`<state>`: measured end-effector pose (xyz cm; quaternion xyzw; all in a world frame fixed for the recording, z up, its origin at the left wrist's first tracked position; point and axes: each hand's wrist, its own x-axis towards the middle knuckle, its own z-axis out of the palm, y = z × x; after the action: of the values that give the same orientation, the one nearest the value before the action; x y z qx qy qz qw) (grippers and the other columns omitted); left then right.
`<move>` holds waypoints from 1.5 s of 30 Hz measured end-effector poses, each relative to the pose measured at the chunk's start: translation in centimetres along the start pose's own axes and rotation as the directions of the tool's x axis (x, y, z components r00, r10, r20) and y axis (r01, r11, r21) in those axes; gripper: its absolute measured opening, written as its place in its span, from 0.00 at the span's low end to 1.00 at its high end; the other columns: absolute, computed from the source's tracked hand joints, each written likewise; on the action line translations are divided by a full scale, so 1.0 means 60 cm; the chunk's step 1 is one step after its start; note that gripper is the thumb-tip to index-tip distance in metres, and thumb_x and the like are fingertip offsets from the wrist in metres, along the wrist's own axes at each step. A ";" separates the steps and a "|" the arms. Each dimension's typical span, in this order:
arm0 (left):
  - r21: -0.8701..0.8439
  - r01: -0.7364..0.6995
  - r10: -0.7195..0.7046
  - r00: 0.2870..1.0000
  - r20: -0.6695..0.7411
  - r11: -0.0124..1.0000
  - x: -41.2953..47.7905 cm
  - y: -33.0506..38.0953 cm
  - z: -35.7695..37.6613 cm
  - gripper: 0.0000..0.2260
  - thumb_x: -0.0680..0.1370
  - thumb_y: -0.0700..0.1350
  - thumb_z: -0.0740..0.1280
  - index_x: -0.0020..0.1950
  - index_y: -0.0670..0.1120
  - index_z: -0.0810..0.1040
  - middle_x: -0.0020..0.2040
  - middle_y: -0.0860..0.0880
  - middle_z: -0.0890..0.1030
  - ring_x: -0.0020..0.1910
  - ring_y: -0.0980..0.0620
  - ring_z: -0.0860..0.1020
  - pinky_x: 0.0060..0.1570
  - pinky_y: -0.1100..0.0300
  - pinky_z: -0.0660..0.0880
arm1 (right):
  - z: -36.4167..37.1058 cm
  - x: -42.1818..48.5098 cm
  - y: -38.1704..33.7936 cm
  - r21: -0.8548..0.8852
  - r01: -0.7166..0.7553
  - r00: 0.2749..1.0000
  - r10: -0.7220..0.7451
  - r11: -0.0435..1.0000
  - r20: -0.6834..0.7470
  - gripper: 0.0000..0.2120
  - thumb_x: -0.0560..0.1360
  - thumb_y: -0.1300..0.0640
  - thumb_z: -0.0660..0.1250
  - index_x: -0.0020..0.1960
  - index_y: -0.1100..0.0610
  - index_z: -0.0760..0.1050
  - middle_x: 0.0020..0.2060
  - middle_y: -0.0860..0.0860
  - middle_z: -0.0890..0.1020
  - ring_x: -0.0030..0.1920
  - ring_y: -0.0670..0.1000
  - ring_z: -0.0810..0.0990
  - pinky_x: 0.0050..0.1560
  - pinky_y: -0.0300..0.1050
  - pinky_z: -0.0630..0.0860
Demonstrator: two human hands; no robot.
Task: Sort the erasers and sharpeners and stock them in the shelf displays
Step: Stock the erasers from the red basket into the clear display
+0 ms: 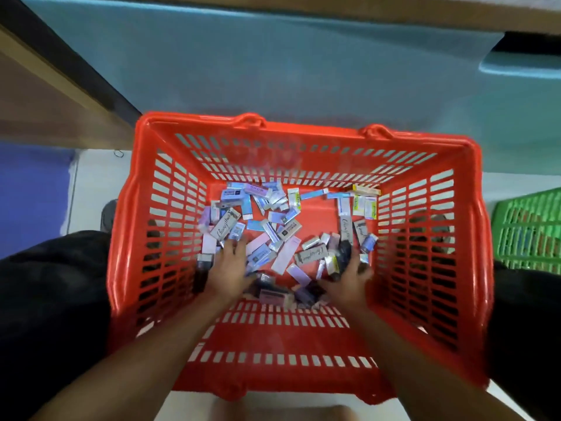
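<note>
Head view, looking steeply down, close above red basket

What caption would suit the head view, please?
Left hand and right hand reach among small wrapped erasers in a red slotted plastic basket.

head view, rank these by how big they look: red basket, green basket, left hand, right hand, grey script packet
1. red basket
2. green basket, though cut off at the frame edge
3. left hand and right hand, which look alike
4. grey script packet
</note>
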<state>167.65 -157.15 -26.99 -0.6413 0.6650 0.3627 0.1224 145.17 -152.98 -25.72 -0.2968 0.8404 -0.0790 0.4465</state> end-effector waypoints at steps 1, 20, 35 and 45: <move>-0.127 0.014 -0.016 1.000 -0.017 0.992 0.011 0.001 -0.001 0.39 0.72 0.47 0.73 0.76 0.44 0.54 0.67 0.41 0.63 0.67 0.40 0.67 0.62 0.49 0.69 | 0.002 0.004 -0.004 0.000 0.035 0.999 -0.035 0.999 0.035 0.50 0.65 0.63 0.77 0.77 0.55 0.49 0.69 0.64 0.52 0.70 0.61 0.61 0.65 0.39 0.61; -0.068 0.008 -0.015 0.995 -0.099 0.998 0.073 0.048 -0.024 0.38 0.69 0.58 0.73 0.72 0.45 0.62 0.65 0.42 0.62 0.61 0.42 0.70 0.59 0.51 0.69 | 0.023 0.056 -0.086 0.001 0.042 0.998 -0.042 0.999 0.051 0.36 0.67 0.47 0.75 0.67 0.54 0.60 0.64 0.58 0.66 0.65 0.62 0.67 0.64 0.57 0.68; -0.431 0.076 -0.148 0.980 -0.137 0.899 0.043 0.030 -0.015 0.18 0.77 0.46 0.67 0.64 0.40 0.70 0.57 0.39 0.77 0.57 0.40 0.75 0.49 0.53 0.70 | 0.021 0.044 -0.061 0.571 -0.024 0.994 -0.042 0.820 0.103 0.16 0.74 0.64 0.68 0.57 0.52 0.67 0.48 0.52 0.80 0.45 0.51 0.82 0.47 0.53 0.81; -0.777 0.115 -0.125 0.991 0.047 0.619 -0.022 0.100 -0.106 0.10 0.79 0.47 0.65 0.42 0.50 0.65 0.37 0.47 0.69 0.33 0.50 0.69 0.30 0.61 0.63 | -0.052 -0.054 -0.099 0.609 0.021 0.956 -0.194 0.793 0.219 0.20 0.74 0.63 0.69 0.64 0.53 0.70 0.50 0.55 0.80 0.42 0.60 0.79 0.39 0.54 0.79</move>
<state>164.12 -160.70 -19.72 -0.6764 0.3999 0.6010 -0.1460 146.62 -156.37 -19.27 -0.1956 0.6846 -0.3253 0.6223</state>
